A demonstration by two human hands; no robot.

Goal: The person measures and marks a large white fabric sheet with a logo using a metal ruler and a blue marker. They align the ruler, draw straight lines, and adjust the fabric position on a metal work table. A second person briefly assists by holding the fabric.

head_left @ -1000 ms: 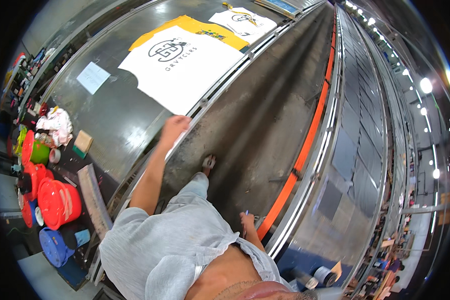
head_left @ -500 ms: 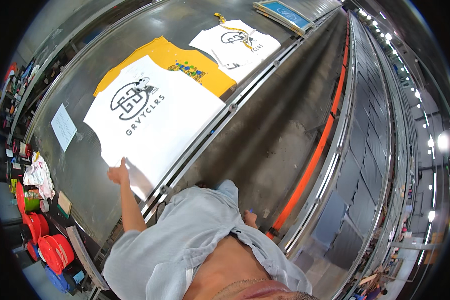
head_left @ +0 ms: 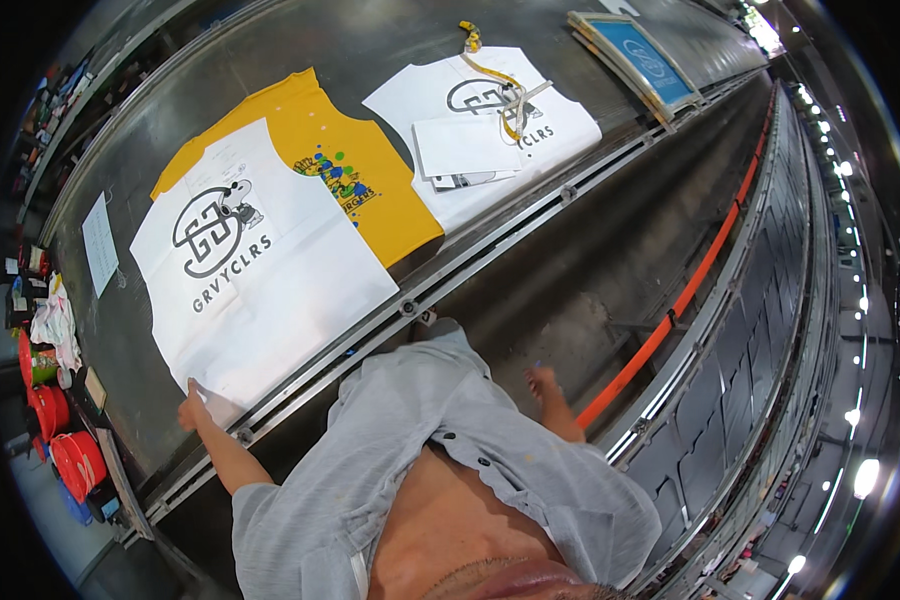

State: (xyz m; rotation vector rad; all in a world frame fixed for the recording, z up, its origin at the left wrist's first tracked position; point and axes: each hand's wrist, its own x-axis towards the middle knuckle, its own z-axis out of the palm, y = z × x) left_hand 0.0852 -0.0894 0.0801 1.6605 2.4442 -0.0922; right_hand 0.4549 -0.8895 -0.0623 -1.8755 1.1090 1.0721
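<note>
A: Whereabouts of the white cloth panel with the big black print [head_left: 290, 290]?

B: Flat on the long dark tabletop [head_left: 120, 375], bottom edge along the silvery metal rail [head_left: 315, 372], partly over the bright yellow cloth panel with blue-green splatters [head_left: 260, 115].

A: Any tips for handling the near corner?

B: Yeah, probably best to take just the edge, fingertips only, well off the black print. Go gently, no yanking, or risk wrinkles and a dragged yellow layer underneath. Keep the bottom edge parallel to the rail too.

A: And the hands?

B: Left bare hand [head_left: 192, 408] right at the near-left corner, forearm stretched out sideways, thumb pointing up at the edge, other fingers curled. Actually pinching or merely touching? Can't tell. Right bare hand [head_left: 547, 388] out over the aisle, near the orange strip [head_left: 660, 340], well apart from the cloth, fingers loosely bent. Tiny bluish spot by the fingertips, too small to make out, so can't tell on that grip either.

A: Farther out?

B: Second white printed panel [head_left: 570, 125] with a yellow tape measure [head_left: 492, 72] on top, then a blue wood-framed screen [head_left: 655, 60].
</note>
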